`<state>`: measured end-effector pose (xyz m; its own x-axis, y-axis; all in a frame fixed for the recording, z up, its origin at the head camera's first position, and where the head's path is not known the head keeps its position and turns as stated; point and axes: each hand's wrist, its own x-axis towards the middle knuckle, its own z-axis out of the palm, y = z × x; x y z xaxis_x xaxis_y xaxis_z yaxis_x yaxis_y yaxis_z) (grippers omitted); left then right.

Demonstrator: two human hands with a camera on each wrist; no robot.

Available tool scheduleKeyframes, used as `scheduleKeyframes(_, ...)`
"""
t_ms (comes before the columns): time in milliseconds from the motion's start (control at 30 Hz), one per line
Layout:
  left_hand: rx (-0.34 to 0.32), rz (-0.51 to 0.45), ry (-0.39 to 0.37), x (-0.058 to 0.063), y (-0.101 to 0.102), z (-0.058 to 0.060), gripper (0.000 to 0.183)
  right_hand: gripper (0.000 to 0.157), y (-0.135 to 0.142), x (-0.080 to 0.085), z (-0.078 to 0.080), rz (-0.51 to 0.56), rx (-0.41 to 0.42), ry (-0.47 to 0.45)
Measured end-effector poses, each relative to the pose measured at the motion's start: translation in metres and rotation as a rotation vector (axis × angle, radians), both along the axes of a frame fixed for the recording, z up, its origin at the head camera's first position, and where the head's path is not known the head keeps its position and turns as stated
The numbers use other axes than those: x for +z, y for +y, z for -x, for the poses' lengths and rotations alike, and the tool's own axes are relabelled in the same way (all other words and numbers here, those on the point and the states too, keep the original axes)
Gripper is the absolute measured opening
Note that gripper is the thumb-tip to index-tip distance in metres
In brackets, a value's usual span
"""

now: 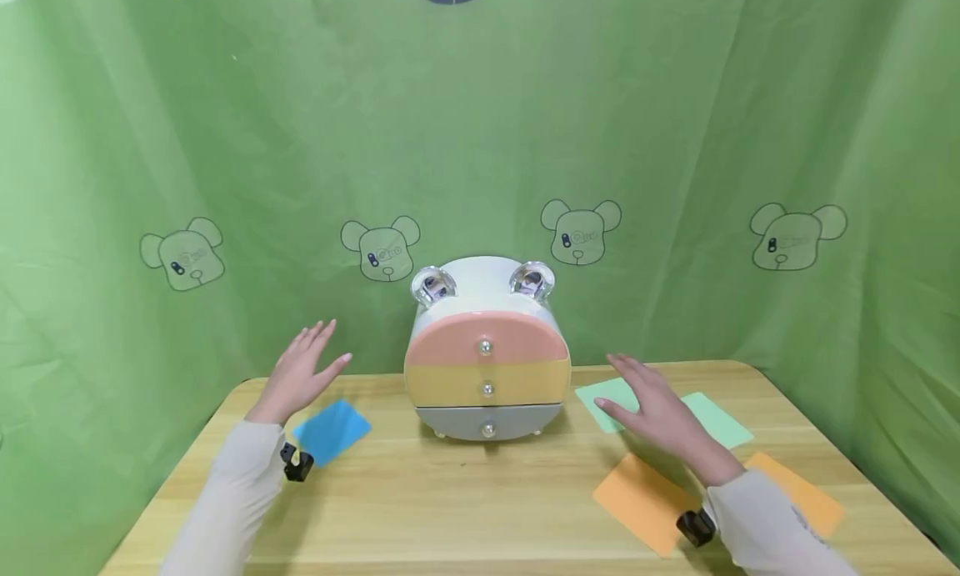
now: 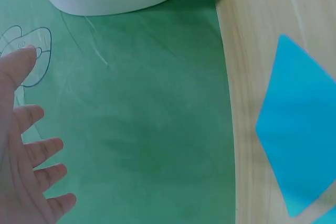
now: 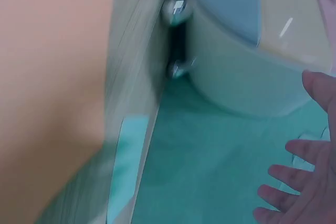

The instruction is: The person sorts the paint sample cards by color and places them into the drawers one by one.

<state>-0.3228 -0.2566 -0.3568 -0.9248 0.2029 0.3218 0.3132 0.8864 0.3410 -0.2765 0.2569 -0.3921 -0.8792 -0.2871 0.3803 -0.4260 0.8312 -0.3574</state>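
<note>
A rounded drawer box (image 1: 487,384) with pink, yellow and grey fronts, pearl-like knobs and two clear round ears stands at the back middle of the table. My left hand (image 1: 300,374) hovers to its left with fingers extended, holding nothing. Near that hand lies a blue paper sheet (image 1: 333,432), and the left wrist view shows the edge of a second blue piece (image 2: 326,217). To the box's right, my right hand (image 1: 660,413) is held with straight fingers, also holding nothing. It is above green sheets (image 1: 717,420) and orange sheets (image 1: 643,503).
A wooden table (image 1: 450,518) carries everything. Right behind it hangs a green curtain (image 1: 480,126) printed with bear heads, which also closes in both sides. Another orange sheet (image 1: 798,493) lies partly under the right forearm.
</note>
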Motion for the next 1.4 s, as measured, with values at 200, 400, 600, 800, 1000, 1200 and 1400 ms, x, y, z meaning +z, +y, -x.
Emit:
scheduleKeyframes(200, -0.018, -0.017, 0.02, 0.005, 0.01, 0.001, 0.072, 0.072, -0.025, 0.003, -0.012, 0.091, -0.015, 0.031)
scheduleKeyframes(400, -0.043, -0.058, 0.018, 0.015, 0.021, 0.004, 0.074, 0.064, -0.049, 0.01, -0.018, 0.193, -0.019, 0.139)
scheduleKeyframes(600, -0.073, -0.135, -0.001, 0.025, 0.032, 0.006, 0.071, 0.06, -0.074, 0.011, -0.021, 0.265, 0.02, 0.21)
scheduleKeyframes(800, -0.117, -0.252, -0.067, 0.036, 0.047, 0.01, 0.075, 0.058, -0.101, 0.012, -0.025, 0.352, 0.043, 0.233)
scheduleKeyframes(1000, -0.168, -0.386, -0.122, 0.044, 0.061, 0.018, 0.073, 0.053, -0.128, 0.02, -0.026, 0.442, 0.074, 0.233)
scheduleKeyframes(1200, -0.219, -0.511, -0.174, 0.049, 0.073, 0.021, 0.07, 0.049, -0.149, 0.026, -0.022, 0.525, 0.095, 0.247)
scheduleKeyframes(1400, -0.282, -0.623, -0.215, 0.055, 0.082, 0.025, 0.068, 0.047, -0.162, 0.031, -0.017, 0.623, 0.077, 0.221)
